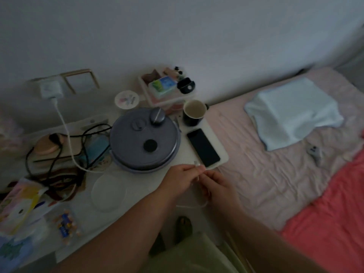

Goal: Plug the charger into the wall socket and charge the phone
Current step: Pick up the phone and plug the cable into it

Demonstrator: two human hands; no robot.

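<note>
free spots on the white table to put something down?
Bare strip on the white table between the round grey cooker lid, the clear round lid and the left hand. Narrow margin beside the black phone. Crowded: tangled black cables on the left, the black mug and tray at the back.

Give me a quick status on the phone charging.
Charger in wall socket. Both hands, left hand and right hand, pinch cable plug. Phone unplugged, path clear.

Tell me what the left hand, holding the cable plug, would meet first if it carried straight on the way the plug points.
Probably the phone: the left hand aims the cable plug at its near end on the white table. Depth is unclear, so it might pass above.
</note>
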